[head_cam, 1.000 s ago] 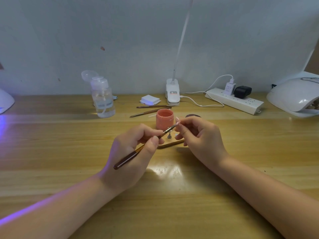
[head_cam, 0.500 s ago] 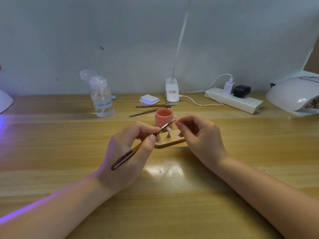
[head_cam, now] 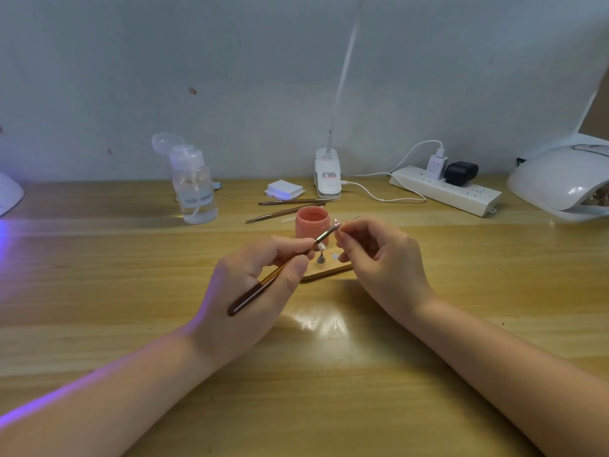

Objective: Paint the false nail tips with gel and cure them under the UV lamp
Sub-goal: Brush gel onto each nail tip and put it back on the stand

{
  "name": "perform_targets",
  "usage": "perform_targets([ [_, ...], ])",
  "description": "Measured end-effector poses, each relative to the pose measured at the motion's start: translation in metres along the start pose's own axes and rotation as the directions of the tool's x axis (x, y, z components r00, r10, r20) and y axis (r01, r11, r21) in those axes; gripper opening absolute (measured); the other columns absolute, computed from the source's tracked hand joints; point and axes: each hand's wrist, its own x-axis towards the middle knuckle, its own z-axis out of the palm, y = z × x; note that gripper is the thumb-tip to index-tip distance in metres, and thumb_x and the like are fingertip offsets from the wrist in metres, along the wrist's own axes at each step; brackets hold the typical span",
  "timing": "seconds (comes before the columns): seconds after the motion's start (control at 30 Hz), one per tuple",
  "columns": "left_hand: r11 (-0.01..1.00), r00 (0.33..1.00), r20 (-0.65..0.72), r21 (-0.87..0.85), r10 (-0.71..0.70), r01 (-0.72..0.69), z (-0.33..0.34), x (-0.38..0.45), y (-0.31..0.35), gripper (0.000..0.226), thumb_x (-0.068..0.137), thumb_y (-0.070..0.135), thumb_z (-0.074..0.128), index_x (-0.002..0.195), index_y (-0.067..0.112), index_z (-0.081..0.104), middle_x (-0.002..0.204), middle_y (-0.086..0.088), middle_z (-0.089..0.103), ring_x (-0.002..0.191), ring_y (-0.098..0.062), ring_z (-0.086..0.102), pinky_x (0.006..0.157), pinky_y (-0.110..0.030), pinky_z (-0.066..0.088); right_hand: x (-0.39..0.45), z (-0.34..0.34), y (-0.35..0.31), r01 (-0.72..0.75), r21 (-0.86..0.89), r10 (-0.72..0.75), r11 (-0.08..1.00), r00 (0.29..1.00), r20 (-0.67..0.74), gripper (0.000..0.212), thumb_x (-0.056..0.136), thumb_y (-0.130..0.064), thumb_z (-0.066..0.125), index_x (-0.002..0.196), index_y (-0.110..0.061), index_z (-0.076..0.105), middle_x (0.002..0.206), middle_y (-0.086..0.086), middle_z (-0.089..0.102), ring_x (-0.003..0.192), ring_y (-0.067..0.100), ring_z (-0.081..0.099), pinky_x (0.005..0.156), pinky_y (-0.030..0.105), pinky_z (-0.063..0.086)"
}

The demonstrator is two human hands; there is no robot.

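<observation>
My left hand (head_cam: 257, 285) grips a dark-handled gel brush (head_cam: 273, 278) whose bristle end touches a small clear nail tip (head_cam: 336, 223). That tip is pinched in the fingers of my right hand (head_cam: 382, 265), raised just above the table. Behind them stands an open pink gel jar (head_cam: 311, 224). A small wooden stand (head_cam: 324, 271) lies under my hands, with another nail tip on a metal peg (head_cam: 321, 253). A white UV lamp (head_cam: 563, 183) sits at the far right.
A clear pump bottle (head_cam: 194, 189) stands back left. Two spare brushes (head_cam: 286, 207), a white pad stack (head_cam: 283, 189), a clip lamp base (head_cam: 327, 174) and a power strip (head_cam: 445, 191) line the back. A second lamp (head_cam: 10, 192) at the left edge casts purple light.
Both hands have drifted slightly up and left together, and the brush has stayed against the nail tip. Everything on the table has kept its place.
</observation>
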Motion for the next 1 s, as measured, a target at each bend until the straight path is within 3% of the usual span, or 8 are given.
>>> perform_targets([
  [0.13,1.000,0.999,-0.024,0.004,0.030,-0.030,-0.0018,-0.0019,-0.0007,0.021,0.087,0.025,0.056,0.100,0.014,0.070,0.090,0.003,0.074,0.091,-0.010,0.068,0.079,-0.016,0.048,0.0000,0.0013,-0.0001,-0.035,0.034,0.034,0.999,0.999,0.009,0.009,0.089,-0.006,0.066,0.098,-0.009,0.068,0.078,0.005,0.071,0.068,0.012,0.070,0.066,0.041,0.057],
  [0.3,0.999,0.999,-0.032,0.004,0.044,-0.044,0.0003,-0.0008,0.0017,0.022,0.088,0.025,0.057,0.106,0.019,0.068,0.097,0.006,0.074,0.095,-0.007,0.068,0.081,-0.017,0.051,0.0004,0.0006,0.0006,-0.042,0.048,0.040,0.998,0.999,0.035,0.011,0.090,-0.008,0.065,0.100,-0.006,0.068,0.080,0.005,0.071,0.071,0.014,0.070,0.066,0.041,0.058],
  [0.4,0.999,0.999,-0.040,0.029,0.036,-0.035,-0.0006,-0.0018,-0.0005,0.020,0.087,0.024,0.057,0.100,0.016,0.069,0.090,0.005,0.073,0.090,-0.011,0.068,0.079,-0.020,0.051,0.0001,0.0004,0.0008,-0.055,0.060,0.053,0.997,0.998,0.034,0.011,0.090,-0.012,0.064,0.099,-0.007,0.068,0.079,0.004,0.071,0.070,0.013,0.070,0.063,0.037,0.057],
  [0.53,1.000,0.998,-0.069,-0.009,0.012,-0.013,-0.0010,-0.0016,0.0009,0.019,0.088,0.031,0.053,0.102,0.028,0.065,0.094,0.010,0.073,0.093,-0.009,0.068,0.079,-0.016,0.050,0.0010,0.0004,0.0017,-0.067,0.079,0.064,0.995,0.997,0.035,0.009,0.091,-0.013,0.064,0.098,-0.009,0.068,0.079,0.002,0.071,0.069,0.012,0.070,0.061,0.032,0.056],
  [0.73,0.994,0.999,-0.031,-0.102,-0.044,0.041,0.0011,-0.0018,-0.0031,0.023,0.091,0.033,0.052,0.105,0.022,0.066,0.095,0.007,0.074,0.095,-0.014,0.070,0.084,-0.035,0.056,0.0001,0.0009,0.0026,-0.048,0.098,0.043,0.994,0.998,0.053,0.008,0.091,-0.012,0.064,0.098,-0.009,0.067,0.079,0.003,0.071,0.070,0.013,0.070,0.061,0.031,0.056],
  [0.9,0.989,0.998,-0.051,-0.149,-0.036,0.028,0.0016,-0.0017,-0.0034,0.021,0.092,0.030,0.052,0.107,0.022,0.066,0.097,0.005,0.074,0.096,-0.011,0.070,0.082,-0.023,0.054,0.0006,0.0011,0.0028,-0.053,0.106,0.047,0.993,0.997,0.059,0.010,0.091,-0.013,0.064,0.099,-0.008,0.067,0.079,0.004,0.071,0.071,0.013,0.070,0.060,0.030,0.056],
  [1.0,0.995,0.999,-0.014,-0.100,-0.029,0.027,0.0005,-0.0011,-0.0027,0.020,0.090,0.031,0.054,0.104,0.024,0.066,0.095,0.008,0.074,0.095,-0.011,0.070,0.082,-0.026,0.055,0.0007,0.0015,0.0026,-0.049,0.106,0.043,0.993,0.998,0.054,0.007,0.091,-0.011,0.064,0.097,-0.009,0.067,0.078,0.004,0.071,0.070,0.014,0.070,0.060,0.029,0.055],
])
